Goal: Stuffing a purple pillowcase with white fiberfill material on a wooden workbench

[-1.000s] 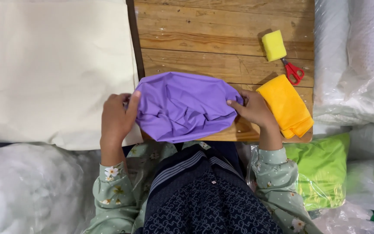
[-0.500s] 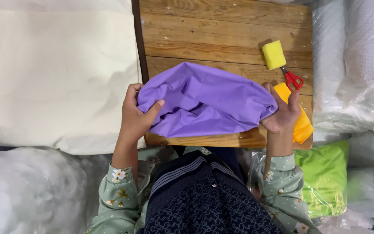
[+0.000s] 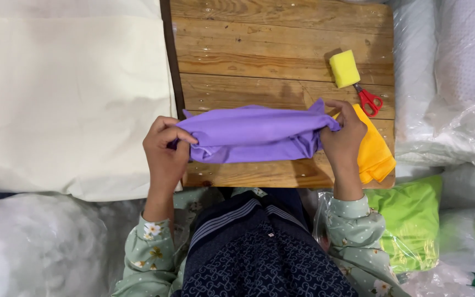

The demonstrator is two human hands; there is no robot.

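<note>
A purple cloth (image 3: 254,135) is stretched into a narrow band just above the near part of a wooden board (image 3: 281,49). My left hand (image 3: 165,151) grips its left end, fingers curled over the fabric. My right hand (image 3: 343,137) pinches its right end, with a small corner of cloth sticking up above the fingers. A folded yellow cloth (image 3: 375,151) lies on the board right behind my right hand, partly hidden by it.
A yellow sponge (image 3: 344,68) and red-handled scissors (image 3: 368,99) lie at the board's right side. A large cream cushion (image 3: 72,93) sits to the left. Clear plastic bags of white stuffing (image 3: 452,82) and a green bagged item (image 3: 410,220) are to the right.
The purple cloth was first a crumpled round shape, then spread wide between both hands. Now it is gathered and pulled taut into a narrow band, and my hands have turned knuckles up.
</note>
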